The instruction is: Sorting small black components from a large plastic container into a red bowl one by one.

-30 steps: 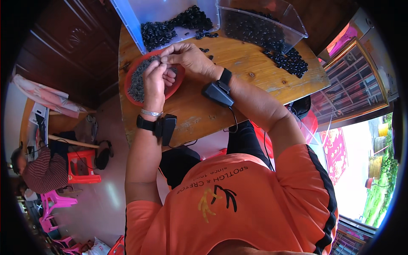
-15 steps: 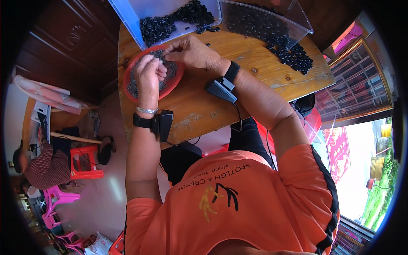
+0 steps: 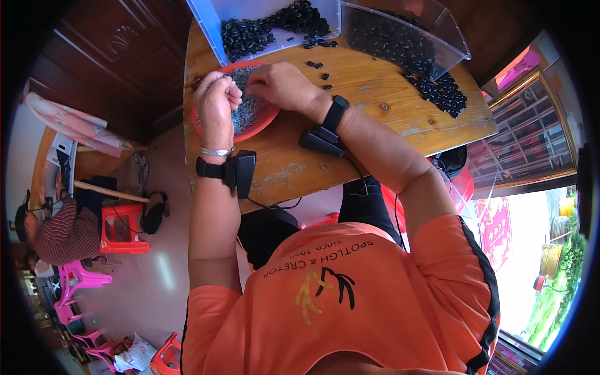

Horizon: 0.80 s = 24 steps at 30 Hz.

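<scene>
My left hand (image 3: 215, 99) is closed, fingers curled inward, above the left side of a round red basin (image 3: 272, 116). Small grey metal-looking pieces (image 3: 249, 116) fill the basin; their exact kind is too small to make out. Over the basin's right side hangs my right hand (image 3: 284, 86), its fingertips pinched together and pointing toward the left hand, with a small gap between the two. Whatever either hand holds is hidden by the fingers. Several small black pieces (image 3: 325, 76) lie scattered on the wooden table (image 3: 369, 119) just right of my right hand.
At the table's far side stands a pale plastic bin (image 3: 209, 31) with many black pieces. Beside it a clear bin (image 3: 406, 37) lies tipped, its black pieces (image 3: 440, 94) spilling onto the table. A person (image 3: 69, 234) in a striped top is at the left, near a red stool (image 3: 125, 228).
My right hand has drawn slightly apart from my left fingertips, and its pose has turned. The left fingers have curled tighter. More black pieces on the table now show; the whole view has shifted a little.
</scene>
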Tool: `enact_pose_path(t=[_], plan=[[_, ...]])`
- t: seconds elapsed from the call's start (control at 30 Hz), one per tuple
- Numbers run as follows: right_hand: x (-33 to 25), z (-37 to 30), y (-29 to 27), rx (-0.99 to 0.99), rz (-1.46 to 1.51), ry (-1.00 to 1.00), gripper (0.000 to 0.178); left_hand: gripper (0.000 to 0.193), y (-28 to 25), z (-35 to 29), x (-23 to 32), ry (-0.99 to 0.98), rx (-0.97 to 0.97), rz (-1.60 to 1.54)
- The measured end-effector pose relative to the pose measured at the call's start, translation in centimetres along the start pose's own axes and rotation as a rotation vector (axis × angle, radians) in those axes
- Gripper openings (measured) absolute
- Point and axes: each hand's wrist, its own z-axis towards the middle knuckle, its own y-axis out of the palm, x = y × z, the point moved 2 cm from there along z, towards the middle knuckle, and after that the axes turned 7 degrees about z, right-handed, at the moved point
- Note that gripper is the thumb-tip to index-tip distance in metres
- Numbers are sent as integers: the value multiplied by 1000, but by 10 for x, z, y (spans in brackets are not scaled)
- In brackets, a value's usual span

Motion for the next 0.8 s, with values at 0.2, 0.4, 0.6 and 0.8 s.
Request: enact_pose_path(t=[0.2,0.4,0.6,0.8], plan=[[15,2,3,-23,378,113,16,15,2,-1,0,15,-12,-15],[12,0,-4,-116,525,187,17,16,1,-1,1,17,-24,-17],[16,-1,-12,-100,759,237,18,16,3,-2,1,7,-30,-1],[22,-2,-14,-86,956,262,18,18,7,-3,0,-2,-96,64]])
